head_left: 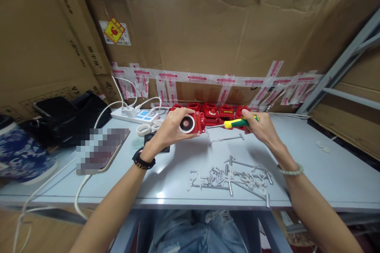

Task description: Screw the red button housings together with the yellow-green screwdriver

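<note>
My left hand (174,127) is closed round a red device (197,122) with a round black and white face, held above the table. In my right hand (259,127) is a screwdriver (236,123) with a yellow and green handle, pointing left. Its shaft reaches the right side of the red device; whether the tip touches a screw is too small to tell. Behind them stands a row of several red devices (210,112). Nearer the front edge lie a pile of small metal pins (215,176) and several T-shaped metal rods (249,164) with white strings.
A power strip (135,116) with white cables, white rings (143,129) and a phone (103,150) lie on the left. A black bag (74,120) and a blue patterned object (23,154) are farther left. Cardboard (202,35) stands behind; a metal shelf frame (341,59) is at right.
</note>
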The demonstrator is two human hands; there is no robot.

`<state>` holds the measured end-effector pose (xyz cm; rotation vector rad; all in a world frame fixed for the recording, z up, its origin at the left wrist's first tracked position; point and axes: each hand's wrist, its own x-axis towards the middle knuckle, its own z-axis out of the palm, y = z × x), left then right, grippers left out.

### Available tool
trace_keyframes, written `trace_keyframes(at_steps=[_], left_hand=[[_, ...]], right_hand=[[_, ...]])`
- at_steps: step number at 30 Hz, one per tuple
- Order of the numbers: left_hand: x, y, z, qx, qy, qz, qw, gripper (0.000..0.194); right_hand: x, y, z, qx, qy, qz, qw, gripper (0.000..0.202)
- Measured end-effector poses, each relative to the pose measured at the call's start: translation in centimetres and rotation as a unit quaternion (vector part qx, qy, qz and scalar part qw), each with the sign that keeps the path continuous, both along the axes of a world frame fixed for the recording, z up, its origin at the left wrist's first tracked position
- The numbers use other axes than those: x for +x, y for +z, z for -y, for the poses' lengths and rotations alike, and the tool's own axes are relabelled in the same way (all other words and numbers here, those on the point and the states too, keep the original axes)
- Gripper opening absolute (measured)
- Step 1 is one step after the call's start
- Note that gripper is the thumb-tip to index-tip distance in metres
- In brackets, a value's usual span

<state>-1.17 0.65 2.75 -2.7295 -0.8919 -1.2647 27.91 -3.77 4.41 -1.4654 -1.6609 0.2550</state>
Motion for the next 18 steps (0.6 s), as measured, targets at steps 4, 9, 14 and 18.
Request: trace_keyframes(at_steps=[4, 9, 14, 18], left_hand=[[-0.1, 0.1, -0.1, -0.014, 0.007, 0.003, 1.000, 0.054], [-0.2, 0.2, -0.3, -0.035, 0.006, 0.022, 0.999, 0.053], [-0.3, 0.3, -0.3, -0.036, 0.002, 0.035, 0.999, 0.052], [-0.3, 0.3, -0.4, -0.034, 0.003, 0.027, 0.999, 0.052]], right_hand=[[0.0, -0.4, -0.5, 0.014, 0.056, -0.092, 0.994, 0.025], [0.7, 0.2, -0.1, -0.096, 0.176, -0.190, 0.961, 0.031], [1.1, 1.1, 0.9, -0.128, 0.204, -0.139, 0.960, 0.030], [1.1, 1.1, 0.8, -0.111, 0.174, -0.090, 0.974, 0.033]])
